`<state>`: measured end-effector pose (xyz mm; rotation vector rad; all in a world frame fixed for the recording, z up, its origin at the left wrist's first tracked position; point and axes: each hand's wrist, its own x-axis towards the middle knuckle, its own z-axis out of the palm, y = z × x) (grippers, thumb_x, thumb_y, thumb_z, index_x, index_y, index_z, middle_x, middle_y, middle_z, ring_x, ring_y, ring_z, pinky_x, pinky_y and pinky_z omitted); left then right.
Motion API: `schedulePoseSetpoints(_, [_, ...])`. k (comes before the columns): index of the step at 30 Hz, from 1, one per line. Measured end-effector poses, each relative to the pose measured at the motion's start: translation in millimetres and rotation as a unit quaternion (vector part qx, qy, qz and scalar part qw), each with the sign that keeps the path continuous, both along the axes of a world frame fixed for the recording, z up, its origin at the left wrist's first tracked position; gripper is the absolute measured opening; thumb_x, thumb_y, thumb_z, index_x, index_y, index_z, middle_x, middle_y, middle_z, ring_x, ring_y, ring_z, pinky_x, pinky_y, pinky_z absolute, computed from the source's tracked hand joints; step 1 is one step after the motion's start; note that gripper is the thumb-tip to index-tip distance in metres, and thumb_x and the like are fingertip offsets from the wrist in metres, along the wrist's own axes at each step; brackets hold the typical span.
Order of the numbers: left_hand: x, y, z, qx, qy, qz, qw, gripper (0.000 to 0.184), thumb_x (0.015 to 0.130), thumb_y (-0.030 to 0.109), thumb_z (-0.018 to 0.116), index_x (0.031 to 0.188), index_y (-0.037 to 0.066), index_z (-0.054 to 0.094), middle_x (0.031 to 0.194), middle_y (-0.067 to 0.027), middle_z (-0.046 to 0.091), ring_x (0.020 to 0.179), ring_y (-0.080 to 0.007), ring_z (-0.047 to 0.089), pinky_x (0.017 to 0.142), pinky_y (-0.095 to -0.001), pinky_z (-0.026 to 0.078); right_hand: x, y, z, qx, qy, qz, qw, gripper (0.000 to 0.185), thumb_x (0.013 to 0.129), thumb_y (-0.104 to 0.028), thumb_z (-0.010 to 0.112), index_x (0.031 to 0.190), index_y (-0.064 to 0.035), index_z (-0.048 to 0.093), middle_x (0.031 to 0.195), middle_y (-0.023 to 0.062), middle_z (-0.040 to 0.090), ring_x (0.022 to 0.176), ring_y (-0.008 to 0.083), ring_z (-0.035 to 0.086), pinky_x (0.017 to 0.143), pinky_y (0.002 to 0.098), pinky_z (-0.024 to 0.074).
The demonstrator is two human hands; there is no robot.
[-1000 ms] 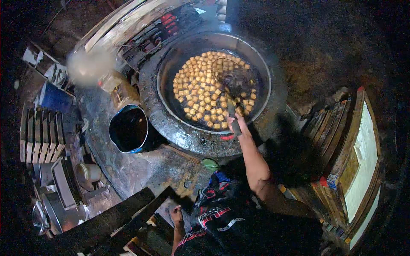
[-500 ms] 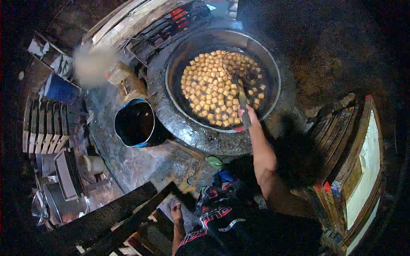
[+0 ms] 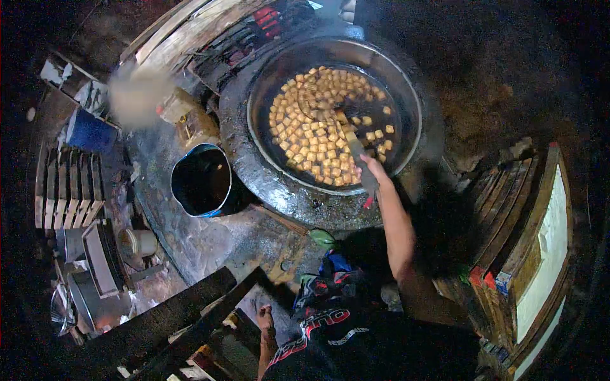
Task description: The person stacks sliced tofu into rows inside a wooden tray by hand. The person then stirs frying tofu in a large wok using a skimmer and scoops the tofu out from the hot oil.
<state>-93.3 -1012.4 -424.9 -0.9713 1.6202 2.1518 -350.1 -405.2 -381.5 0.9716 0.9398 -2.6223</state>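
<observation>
Clearly gripping one long-handled skimmer with the right hand, round head down among dozens of golden cubes, too crowded to count, inside one wide pan. Nearby, one bucket. Left hand low, partly curled; cannot tell whether holding anything.

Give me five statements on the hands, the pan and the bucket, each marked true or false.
1. The right hand grips the skimmer by its handle. True.
2. Both hands grip the skimmer. False: the left hand is away from it.
3. Golden cubes lie in the pan. True.
4. The skimmer's round head is outside the pan. False: it is inside the rim, among the cubes.
5. In this view, the bucket stands left of the pan. True.
</observation>
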Motion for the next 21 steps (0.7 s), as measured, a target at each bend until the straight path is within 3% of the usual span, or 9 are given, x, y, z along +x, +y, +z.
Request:
schedulePoseSetpoints(2, [-3,16,19,-0.248,-0.007,-0.134,0.959,0.006,0.08,0.006,0.059,0.077,0.004,0.054,0.078,-0.0023,0.057,0.077,-0.0117,0.053,0.076,-0.0258,0.042,-20,2,-6,-0.031,-0.005,-0.021,0.999,0.03,0.083,-0.033,0.051,0.09,-0.0034,0.049,0.064,0.0062,0.054,0.042,0.0147,0.048,0.042,0.0281,0.0438])
schedulePoseSetpoints(6, [-2,7,11,-0.285,-0.069,-0.156,0.943,0.007,0.08,0.006,0.059,0.079,0.003,0.054,0.079,-0.003,0.058,0.077,-0.0128,0.054,0.075,-0.0268,0.043,-85,-6,-22,-0.111,-0.026,-0.089,0.989,0.025,0.087,-0.019,0.044,0.104,-0.0034,0.035,0.077,0.0159,0.05,0.049,0.0159,0.046,0.043,0.0283,0.0436])
schedulePoseSetpoints(8, [17,-30,-45,-0.001,0.1,-0.014,0.995,0.007,0.08,0.008,0.059,0.082,0.002,0.055,0.081,-0.0028,0.058,0.08,-0.0138,0.054,0.076,-0.028,0.042,-106,-8,-37,-0.118,-0.01,-0.14,0.983,0.024,0.087,-0.018,0.043,0.104,-0.0035,0.033,0.077,0.0161,0.049,0.049,0.0165,0.046,0.043,0.0289,0.0439])
schedulePoseSetpoints(9, [17,-23,-36,-0.001,0.104,-0.011,0.995,0.007,0.08,0.008,0.059,0.082,0.002,0.055,0.081,-0.0028,0.058,0.08,-0.0138,0.054,0.076,-0.028,0.042,-118,-5,-53,-0.133,0.003,-0.144,0.981,0.024,0.087,-0.017,0.044,0.102,-0.0032,0.032,0.076,0.0156,0.048,0.049,0.017,0.046,0.043,0.0294,0.0441])
schedulePoseSetpoints(11, [12,4,-4,-0.187,0.083,-0.101,0.974,0.007,0.079,0.007,0.059,0.084,0.003,0.055,0.081,-0.0022,0.058,0.081,-0.014,0.054,0.078,-0.0284,0.041,-126,-2,-53,-0.191,0.01,-0.127,0.973,0.023,0.087,-0.018,0.045,0.099,-0.0021,0.032,0.072,0.014,0.048,0.048,0.0172,0.047,0.046,0.0304,0.045])
schedulePoseSetpoints(12, [13,5,1,-0.187,0.085,-0.095,0.974,0.007,0.079,0.007,0.059,0.084,0.003,0.055,0.081,-0.0022,0.058,0.081,-0.014,0.054,0.078,-0.0284,0.041,-115,-20,-31,-0.087,0.082,-0.131,0.984,0.013,0.083,-0.018,0.047,0.082,-0.0069,0.039,0.059,0.0068,0.047,0.046,0.0178,0.047,0.044,0.0295,0.044])
schedulePoseSetpoints(15, [24,9,10,-0.08,0.022,0.008,0.997,0.005,0.078,0.006,0.059,0.081,0.003,0.056,0.08,-0.0016,0.058,0.081,-0.0135,0.053,0.078,-0.0275,0.04,-76,-19,20,-0.079,0.028,-0.121,0.989,0.024,0.087,-0.022,0.045,0.096,0.0003,0.04,0.07,0.013,0.051,0.045,0.0152,0.047,0.039,0.0271,0.0433])
schedulePoseSetpoints(18, [28,13,19,-0.289,-0.043,-0.115,0.949,0.006,0.077,0.009,0.06,0.079,0.004,0.058,0.081,-0.0025,0.058,0.079,-0.0129,0.053,0.077,-0.0266,0.04,-67,0,14,-0.082,0.051,-0.121,0.988,0.027,0.088,-0.024,0.045,0.099,0.0003,0.04,0.072,0.0139,0.053,0.046,0.0151,0.047,0.039,0.0266,0.0437])
schedulePoseSetpoints(21, [42,-13,-15,-0.303,-0.032,-0.166,0.938,0.013,0.078,0.016,0.059,0.079,0.003,0.058,0.082,-0.0036,0.058,0.079,-0.014,0.053,0.076,-0.0266,0.04,-81,21,17,-0.188,-0.023,-0.161,0.969,0.029,0.089,-0.025,0.043,0.099,0.0017,0.04,0.074,0.0138,0.052,0.046,0.0149,0.047,0.039,0.0262,0.0432])
